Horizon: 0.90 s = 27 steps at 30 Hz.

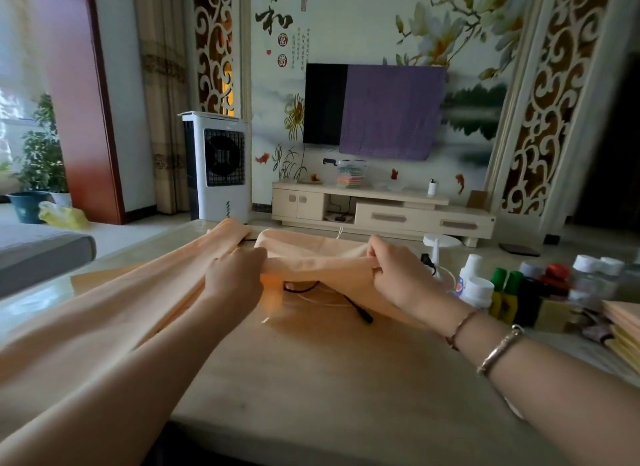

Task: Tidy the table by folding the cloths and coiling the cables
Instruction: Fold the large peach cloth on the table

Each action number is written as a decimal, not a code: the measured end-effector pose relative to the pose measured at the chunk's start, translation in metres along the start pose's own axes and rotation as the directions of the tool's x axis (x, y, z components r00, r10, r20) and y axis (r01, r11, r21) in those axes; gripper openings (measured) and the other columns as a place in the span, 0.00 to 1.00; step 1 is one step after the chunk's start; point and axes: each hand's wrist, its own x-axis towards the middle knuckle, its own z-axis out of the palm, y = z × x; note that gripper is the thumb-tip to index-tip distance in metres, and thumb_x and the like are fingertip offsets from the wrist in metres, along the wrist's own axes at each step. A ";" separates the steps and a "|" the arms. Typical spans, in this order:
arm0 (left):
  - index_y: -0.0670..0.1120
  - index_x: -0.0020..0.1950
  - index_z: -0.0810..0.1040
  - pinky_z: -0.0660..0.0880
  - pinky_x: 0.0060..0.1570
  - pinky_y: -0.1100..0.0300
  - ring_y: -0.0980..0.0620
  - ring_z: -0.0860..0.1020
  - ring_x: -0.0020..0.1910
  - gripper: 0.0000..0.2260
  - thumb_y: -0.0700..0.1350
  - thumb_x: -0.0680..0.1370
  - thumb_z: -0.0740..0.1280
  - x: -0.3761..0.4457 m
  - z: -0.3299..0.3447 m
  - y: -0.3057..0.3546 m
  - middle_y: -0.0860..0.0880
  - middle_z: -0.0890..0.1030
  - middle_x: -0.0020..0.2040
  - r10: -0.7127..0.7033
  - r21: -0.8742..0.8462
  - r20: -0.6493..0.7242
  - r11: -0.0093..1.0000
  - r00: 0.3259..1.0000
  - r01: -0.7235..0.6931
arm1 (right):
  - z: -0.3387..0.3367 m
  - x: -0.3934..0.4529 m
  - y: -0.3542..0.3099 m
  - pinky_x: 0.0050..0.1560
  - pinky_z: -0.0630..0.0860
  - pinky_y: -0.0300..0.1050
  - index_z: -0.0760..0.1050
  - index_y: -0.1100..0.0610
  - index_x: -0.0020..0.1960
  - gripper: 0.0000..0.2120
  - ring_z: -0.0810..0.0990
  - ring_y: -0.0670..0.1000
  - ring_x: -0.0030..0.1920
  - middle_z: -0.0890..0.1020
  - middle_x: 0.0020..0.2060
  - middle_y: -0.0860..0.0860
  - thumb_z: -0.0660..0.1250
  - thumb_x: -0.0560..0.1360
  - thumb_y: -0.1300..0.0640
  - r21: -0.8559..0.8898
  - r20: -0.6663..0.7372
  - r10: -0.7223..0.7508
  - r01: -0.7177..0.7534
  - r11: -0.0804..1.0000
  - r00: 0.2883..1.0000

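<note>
The large peach-coloured fabric cloth [311, 257] hangs stretched above the pale glossy bench [329, 379], its edge pinched taut by the fingers of the left hand [235, 278] and right hand [394, 275], probably to align a fold. Beneath lies a thin black cable [353, 306].

The black cable [349, 304] was partly hidden under the peach cloth [311, 257]; the stacked cloths [623, 330] were cut off by the right edge.
</note>
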 end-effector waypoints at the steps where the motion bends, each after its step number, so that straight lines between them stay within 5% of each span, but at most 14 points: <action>1: 0.51 0.52 0.78 0.72 0.39 0.56 0.48 0.77 0.44 0.12 0.37 0.74 0.61 0.004 -0.003 -0.007 0.50 0.79 0.47 -0.015 -0.003 -0.023 1.000 1.000 0.015 | -0.001 -0.002 0.002 0.39 0.74 0.55 0.66 0.57 0.46 0.10 0.76 0.56 0.38 0.76 0.37 0.55 0.58 0.72 0.71 0.006 0.000 0.008 -0.008 1.000 1.000; 5: 0.50 0.51 0.81 0.72 0.36 0.57 0.46 0.77 0.39 0.16 0.32 0.72 0.61 0.010 -0.037 -0.016 0.47 0.81 0.43 -0.061 -0.074 -0.152 0.996 0.987 0.050 | -0.009 -0.010 -0.001 0.38 0.74 0.52 0.68 0.56 0.45 0.10 0.76 0.53 0.38 0.76 0.37 0.52 0.60 0.72 0.71 0.033 -0.037 -0.008 0.009 0.999 0.999; 10: 0.48 0.45 0.83 0.68 0.36 0.59 0.47 0.78 0.39 0.13 0.32 0.71 0.63 0.005 -0.084 -0.020 0.51 0.83 0.42 -0.012 -0.231 -0.413 0.969 0.911 -0.092 | -0.025 -0.023 -0.007 0.37 0.74 0.46 0.70 0.54 0.41 0.11 0.76 0.49 0.38 0.76 0.35 0.48 0.59 0.74 0.69 0.054 -0.074 -0.026 0.030 0.998 0.997; 16: 0.54 0.49 0.79 0.75 0.38 0.57 0.50 0.77 0.43 0.08 0.40 0.77 0.64 -0.020 -0.065 -0.055 0.50 0.80 0.50 -0.139 -0.126 -0.053 0.983 0.989 0.131 | -0.025 -0.044 -0.004 0.46 0.76 0.51 0.75 0.52 0.44 0.08 0.78 0.50 0.43 0.78 0.41 0.48 0.59 0.75 0.62 -0.086 0.008 0.036 -0.035 0.996 0.999; 19: 0.55 0.44 0.77 0.73 0.35 0.61 0.53 0.77 0.41 0.10 0.39 0.77 0.65 -0.027 -0.059 -0.065 0.50 0.80 0.49 -0.175 -0.046 0.008 0.984 0.985 0.175 | -0.023 -0.048 -0.008 0.44 0.78 0.52 0.69 0.47 0.40 0.11 0.78 0.49 0.40 0.76 0.38 0.46 0.61 0.75 0.62 -0.040 -0.020 -0.001 0.000 0.999 1.000; 21: 0.54 0.39 0.76 0.72 0.34 0.61 0.54 0.76 0.38 0.14 0.35 0.75 0.64 -0.023 -0.065 -0.064 0.50 0.81 0.43 -0.192 -0.187 -0.039 0.965 0.981 0.182 | -0.020 -0.048 -0.009 0.41 0.77 0.45 0.70 0.48 0.42 0.10 0.77 0.48 0.40 0.76 0.40 0.47 0.61 0.77 0.62 -0.042 -0.025 -0.016 0.015 0.999 1.000; 24: 0.51 0.36 0.77 0.70 0.32 0.62 0.55 0.76 0.36 0.18 0.28 0.72 0.62 -0.013 -0.082 -0.056 0.50 0.80 0.38 -0.289 -0.559 -0.092 0.807 0.953 0.191 | -0.019 -0.045 -0.010 0.37 0.71 0.41 0.72 0.48 0.44 0.11 0.76 0.48 0.39 0.77 0.39 0.47 0.56 0.78 0.61 -0.030 0.001 0.017 -0.017 0.999 1.000; 27: 0.49 0.37 0.75 0.68 0.31 0.60 0.52 0.73 0.35 0.18 0.26 0.70 0.57 -0.011 -0.092 -0.056 0.48 0.77 0.38 -0.244 -0.600 -0.058 0.784 0.968 0.161 | -0.028 -0.043 -0.017 0.34 0.69 0.43 0.73 0.47 0.37 0.16 0.75 0.49 0.35 0.76 0.33 0.48 0.54 0.76 0.63 0.065 0.116 0.073 -0.081 0.995 0.991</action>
